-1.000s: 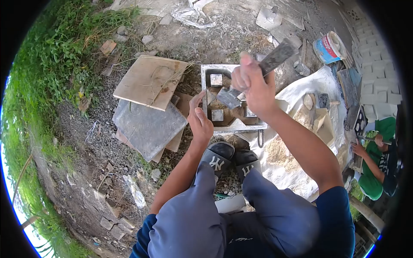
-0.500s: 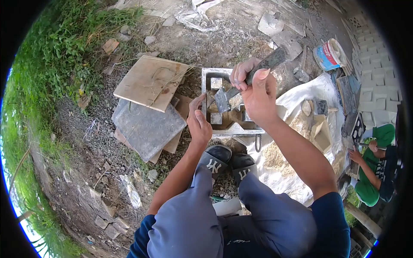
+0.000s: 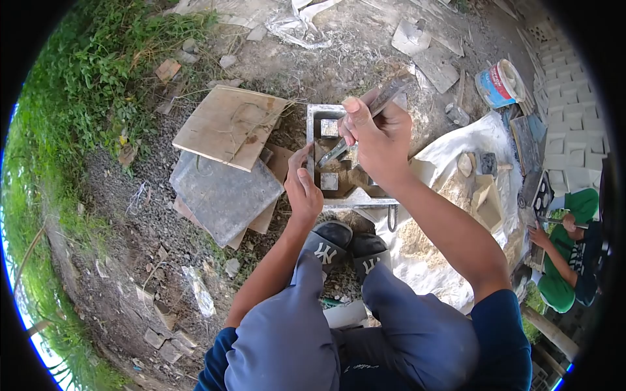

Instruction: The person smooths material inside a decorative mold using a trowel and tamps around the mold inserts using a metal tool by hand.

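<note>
A rectangular metal mould [image 3: 357,199] with square blocks inside lies on the ground in front of my feet. My right hand [image 3: 381,133] is wrapped round the handle of a flat-bladed tool [image 3: 391,91] above the mould. The tool's blade points down and left into the mould, seen nearly edge-on. My left hand [image 3: 302,186] rests against the mould's left wall, fingers stretched out along it, holding nothing. Some brown material lies between the blocks; my right hand hides part of the mould.
Left of the mould, boards [image 3: 225,127] are stacked on a grey slab [image 3: 225,195]. A white sack [image 3: 430,267] with sand and stones lies to the right. Beyond it are a bucket [image 3: 501,83] and another person [image 3: 567,254] with a tool.
My right hand has turned the tool, so its blade now shows edge-on and sits lower left in the mould. My left hand has stayed at the mould's left wall.
</note>
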Tool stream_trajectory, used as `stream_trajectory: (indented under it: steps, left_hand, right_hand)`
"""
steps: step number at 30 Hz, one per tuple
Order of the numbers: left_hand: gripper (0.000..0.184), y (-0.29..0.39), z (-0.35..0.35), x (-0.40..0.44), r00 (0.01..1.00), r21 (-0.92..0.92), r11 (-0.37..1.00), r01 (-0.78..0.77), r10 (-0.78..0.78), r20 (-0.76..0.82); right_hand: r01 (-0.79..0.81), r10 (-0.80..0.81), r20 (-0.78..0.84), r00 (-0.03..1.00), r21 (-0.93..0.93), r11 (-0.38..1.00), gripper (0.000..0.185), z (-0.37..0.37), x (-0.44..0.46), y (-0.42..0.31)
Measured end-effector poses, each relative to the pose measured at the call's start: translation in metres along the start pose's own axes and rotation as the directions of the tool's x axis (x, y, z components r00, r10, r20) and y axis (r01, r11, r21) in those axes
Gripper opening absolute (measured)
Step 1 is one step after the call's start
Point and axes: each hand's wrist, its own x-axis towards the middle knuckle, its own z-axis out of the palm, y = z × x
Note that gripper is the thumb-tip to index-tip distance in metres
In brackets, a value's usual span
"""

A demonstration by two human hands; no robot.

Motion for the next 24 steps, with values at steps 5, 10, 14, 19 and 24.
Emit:
stream_trajectory:
  steps: [5, 10, 14, 19, 24]
  left_hand:
    - [0.074, -0.001, 0.000, 0.000, 1.000, 0.001, 1.000, 0.003, -0.003, -0.004]
    - [0.065, -0.006, -0.001, 0.000, 0.999, 0.009, 0.999, -0.050, 0.050, -0.010]
    - [0.072, -0.005, 0.001, -0.003, 1.000, -0.003, 1.000, 0.001, -0.001, -0.025]
    - [0.072, 0.000, 0.001, 0.001, 1.000, 0.023, 1.000, -0.018, 0.019, -0.013]
    - [0.071, -0.002, 0.000, -0.003, 1.000, 0.017, 1.000, -0.002, 0.002, -0.017]
  right_hand:
    - [-0.015, 0.022, 0.039, 0.999, -0.177, 0.984, 0.020, 0.001, -0.002, 0.004]
    - [-0.027, 0.102, 0.236, 0.966, -0.301, 0.953, 0.028, -0.009, 0.005, 0.021]
    - [-0.118, 0.254, 0.264, 0.931, -0.439, 0.891, 0.035, 0.008, 0.012, -0.005]
    - [-0.098, 0.258, 0.394, 0.882, -0.383, 0.919, 0.044, -0.003, 0.015, 0.012]
    - [-0.079, 0.294, 0.364, 0.884, -0.502, 0.861, 0.035, -0.009, 0.005, 0.011]
